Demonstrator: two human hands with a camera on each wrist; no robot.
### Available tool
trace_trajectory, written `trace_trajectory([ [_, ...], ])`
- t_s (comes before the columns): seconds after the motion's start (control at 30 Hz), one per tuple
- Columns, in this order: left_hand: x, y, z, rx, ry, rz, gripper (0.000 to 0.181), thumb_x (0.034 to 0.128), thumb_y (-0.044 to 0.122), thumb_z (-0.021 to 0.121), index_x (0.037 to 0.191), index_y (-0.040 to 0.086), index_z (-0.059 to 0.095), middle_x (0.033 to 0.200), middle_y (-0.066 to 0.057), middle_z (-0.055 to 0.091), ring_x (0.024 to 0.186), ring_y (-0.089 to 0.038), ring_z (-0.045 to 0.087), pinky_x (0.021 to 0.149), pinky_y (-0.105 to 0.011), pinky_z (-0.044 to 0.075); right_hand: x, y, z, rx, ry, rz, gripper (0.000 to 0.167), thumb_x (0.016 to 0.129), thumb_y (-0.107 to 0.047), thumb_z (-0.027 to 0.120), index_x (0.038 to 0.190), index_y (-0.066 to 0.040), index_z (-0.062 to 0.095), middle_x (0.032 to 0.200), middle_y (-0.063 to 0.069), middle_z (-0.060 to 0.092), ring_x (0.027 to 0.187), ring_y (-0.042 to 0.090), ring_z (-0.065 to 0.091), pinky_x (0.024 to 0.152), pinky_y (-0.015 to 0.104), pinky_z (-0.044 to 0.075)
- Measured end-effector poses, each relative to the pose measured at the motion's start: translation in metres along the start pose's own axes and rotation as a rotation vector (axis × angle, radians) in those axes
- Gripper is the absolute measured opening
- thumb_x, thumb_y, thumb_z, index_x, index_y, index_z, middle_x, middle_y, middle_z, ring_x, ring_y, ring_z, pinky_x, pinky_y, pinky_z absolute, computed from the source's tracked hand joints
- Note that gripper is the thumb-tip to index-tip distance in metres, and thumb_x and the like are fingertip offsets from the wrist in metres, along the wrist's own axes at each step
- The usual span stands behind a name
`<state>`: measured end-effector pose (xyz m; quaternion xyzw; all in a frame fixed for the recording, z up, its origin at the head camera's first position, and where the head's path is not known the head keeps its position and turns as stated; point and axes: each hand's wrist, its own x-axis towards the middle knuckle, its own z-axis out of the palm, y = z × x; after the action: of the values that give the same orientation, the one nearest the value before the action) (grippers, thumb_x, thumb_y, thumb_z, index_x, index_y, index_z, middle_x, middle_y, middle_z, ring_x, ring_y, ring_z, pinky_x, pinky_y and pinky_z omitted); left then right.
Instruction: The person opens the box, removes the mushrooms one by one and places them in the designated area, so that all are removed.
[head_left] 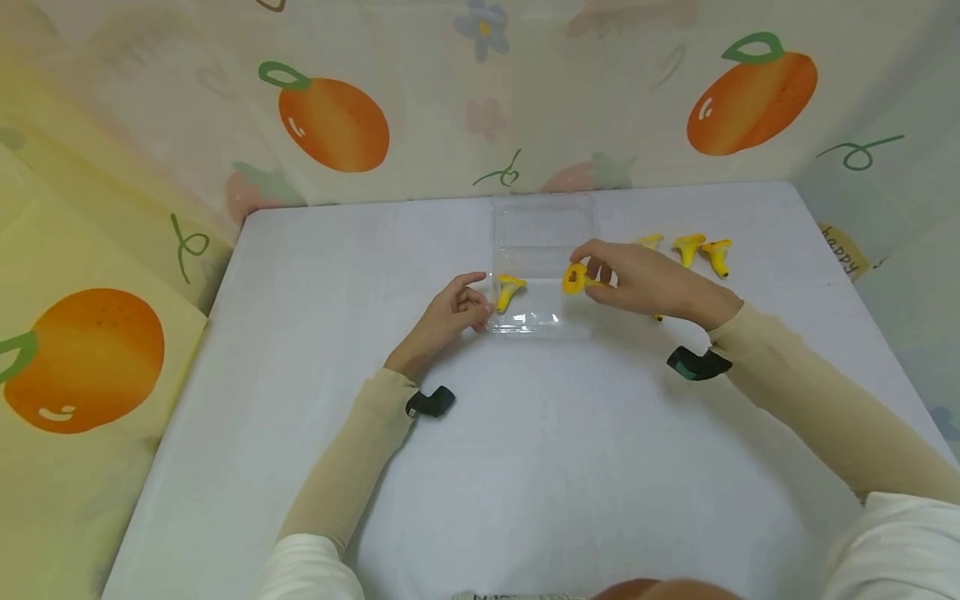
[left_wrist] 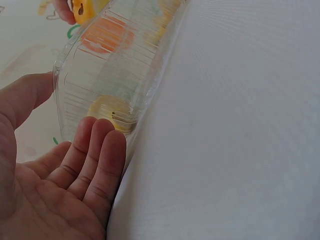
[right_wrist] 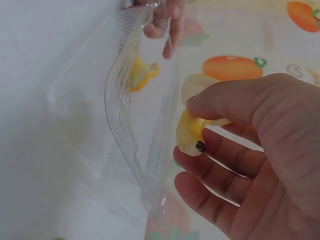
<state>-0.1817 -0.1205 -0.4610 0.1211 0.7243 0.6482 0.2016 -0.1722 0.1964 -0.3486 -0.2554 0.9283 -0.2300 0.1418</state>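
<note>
A clear plastic box (head_left: 542,268) with its lid folded back stands near the far side of the table. Inside it, at the left end, lies a yellow trumpet-shaped mushroom (head_left: 510,293), like a chanterelle. My left hand (head_left: 447,318) rests against the box's left end, the fingers (left_wrist: 114,155) loosely bent and touching the clear wall. Over the box's right end, my right hand (head_left: 645,282) pinches another yellow mushroom (head_left: 574,279) between thumb and fingers. In the right wrist view the dark tip of that mushroom's stalk (right_wrist: 191,137) shows below the thumb.
Right of the box, behind my right hand, several more yellow mushrooms (head_left: 687,247) lie on the white tablecloth (head_left: 555,450); one is mostly covered by the hand. A fruit-patterned curtain (head_left: 420,100) hangs along the table's far edge.
</note>
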Motion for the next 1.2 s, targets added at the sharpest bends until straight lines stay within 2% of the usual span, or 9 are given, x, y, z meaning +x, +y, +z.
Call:
trace_trajectory([
  [0.4, 0.001, -0.002, 0.001, -0.020, 0.003, 0.014, 0.063, 0.0943, 0.003, 0.063, 0.152, 0.005, 0.038, 0.099, 0.000, 0.061, 0.075, -0.009, 0.061, 0.072, -0.020, 0.053, -0.007, 0.011, -0.005, 0.005, 0.031, 0.019, 0.044, 0.096, -0.016, 0.065, 0.137, -0.010, 0.050, 0.105, 0.010, 0.068, 0.085, 0.024, 0.063, 0.075, 0.034, 0.054],
  [0.57, 0.001, -0.001, 0.001, -0.015, 0.001, 0.014, 0.063, 0.0944, 0.003, 0.064, 0.152, 0.006, 0.039, 0.099, -0.001, 0.061, 0.075, -0.009, 0.061, 0.072, -0.020, 0.054, -0.011, 0.013, -0.009, 0.032, 0.051, 0.020, 0.050, 0.097, -0.014, 0.064, 0.143, -0.013, 0.045, 0.107, 0.010, 0.068, 0.087, 0.023, 0.063, 0.075, 0.034, 0.054],
  [0.8, 0.000, 0.001, 0.001, -0.006, 0.001, 0.021, 0.063, 0.0947, 0.003, 0.063, 0.152, 0.006, 0.038, 0.099, -0.001, 0.061, 0.075, -0.009, 0.061, 0.072, -0.020, 0.054, -0.017, 0.020, -0.013, 0.017, 0.075, 0.017, 0.038, 0.098, -0.012, 0.064, 0.135, -0.013, 0.057, 0.110, 0.005, 0.067, 0.097, 0.021, 0.061, 0.082, 0.036, 0.054],
  [1.0, 0.000, 0.002, 0.001, -0.004, 0.001, 0.012, 0.063, 0.0947, 0.003, 0.063, 0.153, 0.006, 0.038, 0.100, -0.001, 0.061, 0.075, -0.009, 0.061, 0.073, -0.020, 0.054, -0.021, 0.026, -0.016, 0.030, 0.094, 0.028, 0.032, 0.097, -0.010, 0.064, 0.129, -0.013, 0.060, 0.111, 0.006, 0.066, 0.098, 0.021, 0.059, 0.078, 0.032, 0.053],
  [1.2, -0.001, 0.004, 0.001, -0.009, 0.000, -0.002, 0.063, 0.0946, 0.004, 0.064, 0.153, 0.006, 0.038, 0.100, -0.001, 0.061, 0.076, -0.009, 0.061, 0.073, -0.020, 0.054, -0.024, 0.032, -0.016, 0.001, 0.133, 0.006, 0.027, 0.097, -0.009, 0.065, 0.124, -0.013, 0.062, 0.105, 0.005, 0.065, 0.091, 0.019, 0.059, 0.074, 0.028, 0.052],
])
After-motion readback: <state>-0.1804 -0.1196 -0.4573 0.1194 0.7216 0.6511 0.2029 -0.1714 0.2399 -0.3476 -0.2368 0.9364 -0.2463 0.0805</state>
